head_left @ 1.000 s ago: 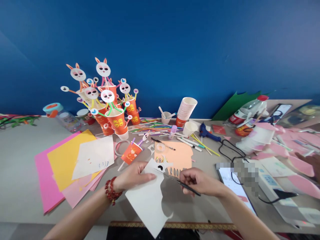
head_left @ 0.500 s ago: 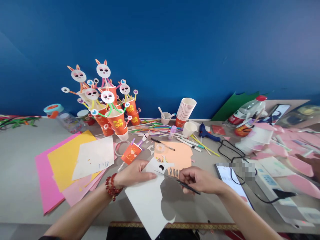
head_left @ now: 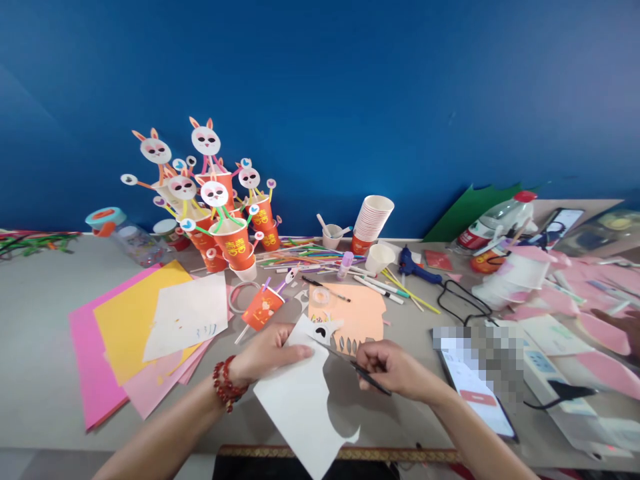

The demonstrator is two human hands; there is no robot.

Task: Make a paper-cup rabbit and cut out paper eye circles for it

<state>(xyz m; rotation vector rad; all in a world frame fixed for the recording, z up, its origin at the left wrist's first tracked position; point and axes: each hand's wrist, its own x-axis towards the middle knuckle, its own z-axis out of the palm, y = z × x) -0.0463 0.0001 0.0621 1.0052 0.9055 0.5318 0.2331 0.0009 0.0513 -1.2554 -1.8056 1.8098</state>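
My left hand, with a red bead bracelet at the wrist, pinches a white sheet of paper near its upper part. The sheet's right edge is cut in curves, and a small black mark shows near its top. My right hand is closed around dark-handled scissors. Their blades point left and lie at the paper just below the black mark. Under and behind the blades lies a peach sheet with notches cut along its near edge. A red paper cup with straws lies tipped beyond my left hand.
Rabbit-faced cup figures stand stacked at the back left. Coloured sheets lie left; a phone and power strip lie right. Behind are a cup stack, pens and a blue glue gun. Another person's hand shows far right.
The scissors and my right hand have shifted slightly left. The strip around the black mark now bends differently at its right end. The sheet's lower end has moved a little right.
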